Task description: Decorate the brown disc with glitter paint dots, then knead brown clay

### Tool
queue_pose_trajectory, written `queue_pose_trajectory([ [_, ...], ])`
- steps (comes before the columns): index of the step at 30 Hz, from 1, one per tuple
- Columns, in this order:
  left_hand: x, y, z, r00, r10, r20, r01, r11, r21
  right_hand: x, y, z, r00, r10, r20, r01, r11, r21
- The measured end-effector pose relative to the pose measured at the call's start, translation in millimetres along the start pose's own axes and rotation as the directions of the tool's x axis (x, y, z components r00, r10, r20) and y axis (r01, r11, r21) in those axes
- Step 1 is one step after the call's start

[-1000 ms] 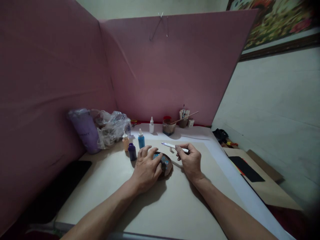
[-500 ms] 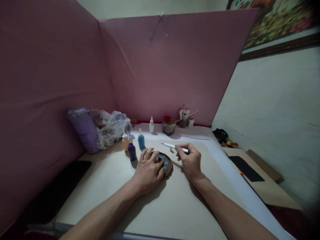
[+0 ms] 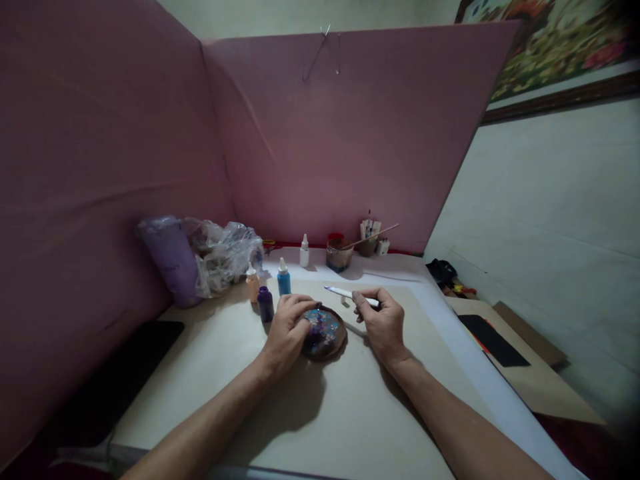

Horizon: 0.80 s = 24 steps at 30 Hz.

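Gripping the brown disc (image 3: 327, 331), mid-way across the table (image 3: 370, 413), with the left hand (image 3: 284, 327); pinching a white pen (image 3: 345, 292) clear of it in the right hand (image 3: 383, 323). Already flecked blue and purple, apparently unpainted along its near edge.

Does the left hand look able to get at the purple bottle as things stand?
Probably yes: the purple bottle stands close to the left hand, with nothing seen between them, though the hand would likely have to leave the disc it touches.
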<state>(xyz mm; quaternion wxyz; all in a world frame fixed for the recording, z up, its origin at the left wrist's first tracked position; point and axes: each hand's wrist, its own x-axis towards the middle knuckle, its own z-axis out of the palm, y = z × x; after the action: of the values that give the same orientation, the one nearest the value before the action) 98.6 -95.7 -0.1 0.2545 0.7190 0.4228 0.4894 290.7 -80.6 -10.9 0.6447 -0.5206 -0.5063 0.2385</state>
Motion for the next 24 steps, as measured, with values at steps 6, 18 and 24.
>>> queue_pose_trajectory([
  [6, 2, 0, -0.3, 0.956, -0.283, 0.073, 0.286, 0.856, -0.431, 0, -1, 0, 1.0, 0.013, 0.002, -0.013, 1.0, 0.002],
  [18, 6, 19, -7.4, 0.838, -0.445, 0.317, 0.521, 0.478, -0.707, -1, -3, 1, 1.0, -0.006, 0.007, 0.006, 1.0, 0.019],
  [24, 7, 13, -9.8, 0.837, -0.414, 0.357, 0.525, 0.427, -0.736, -1, -3, 0, 1.0, -0.011, 0.009, 0.011, 1.0, 0.012],
])
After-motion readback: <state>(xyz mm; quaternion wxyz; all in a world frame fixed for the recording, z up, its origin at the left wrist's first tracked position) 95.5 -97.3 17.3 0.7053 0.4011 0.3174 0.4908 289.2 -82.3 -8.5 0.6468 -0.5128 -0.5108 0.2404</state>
